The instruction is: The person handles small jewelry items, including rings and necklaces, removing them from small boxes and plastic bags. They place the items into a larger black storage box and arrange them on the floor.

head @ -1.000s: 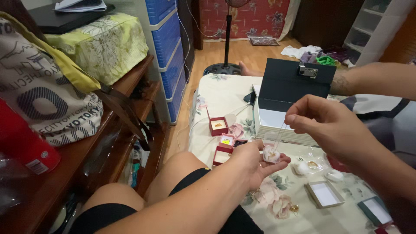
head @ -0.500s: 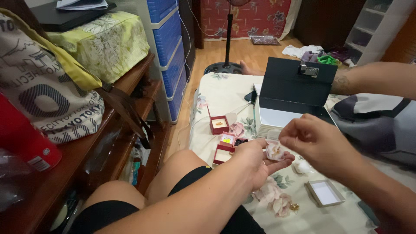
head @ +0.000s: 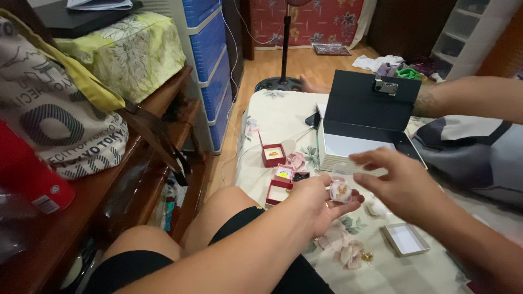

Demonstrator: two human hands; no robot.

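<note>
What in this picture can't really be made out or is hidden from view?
- Small clear bag in the left hand, head view: something gold inside, too small to identify.
- Right hand, head view: motion-blurred, so whether its fingertips touch the bag is unclear.
- Black box, head view: its raised lid hides what lies behind.
- Red jewellery boxes, head view: contents too small to tell.

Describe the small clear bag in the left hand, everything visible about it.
The small clear bag is a little see-through plastic pouch with a small gold-coloured piece inside, too small to identify. It rests upright, its top open or loose, on the upturned fingers of the left hand, above the flowered bedsheet. The right hand hovers beside it with fingers spread; whether it touches the bag cannot be told.
</note>
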